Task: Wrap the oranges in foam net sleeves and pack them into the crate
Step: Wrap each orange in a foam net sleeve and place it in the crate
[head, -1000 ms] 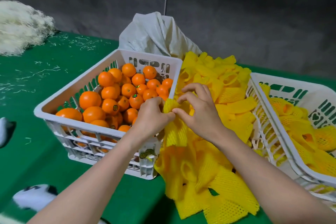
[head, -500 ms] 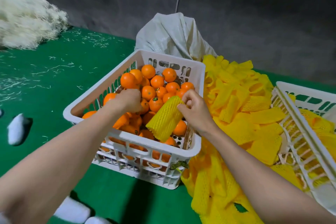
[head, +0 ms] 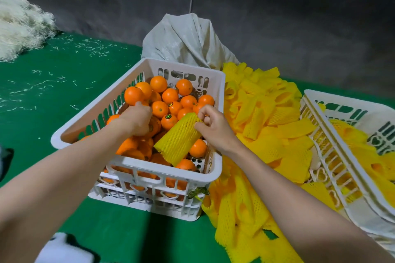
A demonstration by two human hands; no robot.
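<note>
- Pinched a yellow foam net sleeve (head: 177, 141) by its upper end, between the thumb and curled fingers of the right hand (head: 215, 128).
- Held the sleeve as a rounded tube, tilted, with its lower end pointing down toward the near rim of the near crate (head: 149, 165).
- Held it above the near right part of that crate, over the bare oranges (head: 171, 96) heaped inside.
- Had the left hand (head: 136, 120) down in the middle of the heap, fingers curled round one orange (head: 156, 124) that bore a small sticker.
- Could not tell whether that orange was lifted or lying among the others.
- Had both hands close together but apart, the sleeve slanting between them.
- Had a loose pile of sleeves (head: 267, 117) just right of the near crate, touching its side and spilling toward the near edge of the green tabletop (head: 64, 83).
- Had a packing crate (head: 342, 100) at the far right, against the pile, with net-wrapped oranges (head: 346, 132) in it.
- Had a grey sack (head: 186, 40) standing behind the near crate.
- Had a heap of white fibre (head: 19, 25) at the far left, stray strands scattered on the tabletop near it.
</note>
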